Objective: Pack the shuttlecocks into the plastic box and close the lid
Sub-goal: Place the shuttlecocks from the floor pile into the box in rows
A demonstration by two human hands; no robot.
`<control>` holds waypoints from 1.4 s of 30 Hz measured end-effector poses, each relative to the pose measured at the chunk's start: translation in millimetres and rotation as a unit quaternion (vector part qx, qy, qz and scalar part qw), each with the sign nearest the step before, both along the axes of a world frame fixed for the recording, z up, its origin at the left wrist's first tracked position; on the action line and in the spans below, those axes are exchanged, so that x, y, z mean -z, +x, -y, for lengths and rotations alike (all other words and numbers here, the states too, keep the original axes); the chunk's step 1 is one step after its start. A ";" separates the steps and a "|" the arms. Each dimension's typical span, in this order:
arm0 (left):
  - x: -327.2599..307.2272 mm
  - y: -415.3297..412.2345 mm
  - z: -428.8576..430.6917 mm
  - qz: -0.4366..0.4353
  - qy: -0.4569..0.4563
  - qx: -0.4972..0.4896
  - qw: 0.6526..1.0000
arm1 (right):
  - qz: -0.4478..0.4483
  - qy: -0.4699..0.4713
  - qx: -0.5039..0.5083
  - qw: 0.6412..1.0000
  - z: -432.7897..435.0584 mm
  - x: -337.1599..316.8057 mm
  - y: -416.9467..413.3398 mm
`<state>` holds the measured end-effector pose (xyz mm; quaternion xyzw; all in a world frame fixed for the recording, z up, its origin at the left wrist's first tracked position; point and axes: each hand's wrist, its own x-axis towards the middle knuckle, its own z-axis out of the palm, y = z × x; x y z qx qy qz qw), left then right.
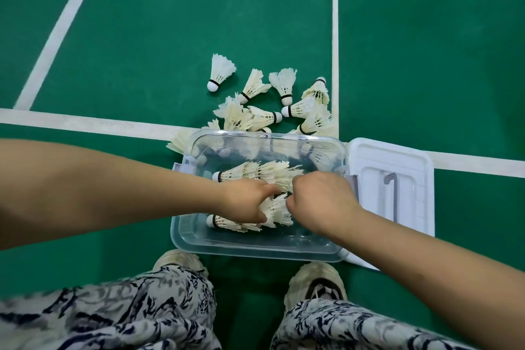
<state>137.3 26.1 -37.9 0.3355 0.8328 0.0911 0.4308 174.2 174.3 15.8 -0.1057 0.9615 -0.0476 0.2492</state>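
A single wide-angle view is given, taken from the person's head and aimed steeply down and forward at the floor [142,37]. The plastic box [255,247] is seen close, just beyond the feet.

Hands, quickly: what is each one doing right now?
Left hand: holding the near shuttlecock stack in the plastic box.
Right hand: pinching that stack's feathers.

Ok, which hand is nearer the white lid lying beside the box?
Right. The right hand is inside the box at its right side, close to the lid; the left hand is farther, mid-box, on the shuttlecocks.
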 end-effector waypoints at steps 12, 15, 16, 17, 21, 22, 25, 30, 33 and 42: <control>26.6 16.1 -10.9 0.053 -0.024 0.009 0.998 | 0.065 0.022 -0.035 0.997 8.5 17.3 16.1; 28.7 19.0 -10.0 0.050 -0.022 0.023 0.998 | 0.099 0.039 -0.026 0.994 4.8 27.3 16.1; 28.9 19.1 -8.6 0.048 -0.021 0.024 0.998 | 0.117 0.036 -0.010 0.992 3.2 30.5 15.4; 28.6 18.6 -6.9 0.046 -0.020 0.024 0.998 | 0.130 0.028 0.010 0.991 1.5 32.8 14.3; 25.3 16.6 -2.5 0.043 -0.013 0.000 0.999 | 0.141 -0.032 0.083 0.986 -2.1 35.7 7.8; 25.1 16.4 -2.4 0.042 -0.012 -0.008 0.999 | 0.137 -0.046 0.097 0.985 -2.5 35.5 5.8; 23.2 15.1 -3.2 0.053 -0.007 -0.035 0.998 | 0.153 -0.083 0.149 0.973 -4.0 35.6 -1.1; 21.5 12.7 -8.5 0.060 -0.016 -0.039 0.997 | 0.188 -0.110 0.182 0.959 -4.6 37.0 0.9; 24.2 14.0 -9.0 0.039 -0.007 -0.037 0.999 | 0.180 -0.114 0.160 0.964 -3.3 35.1 5.6; 29.5 11.6 -3.2 0.034 0.003 -0.031 0.999 | 0.068 -0.111 0.139 0.982 1.4 16.4 3.2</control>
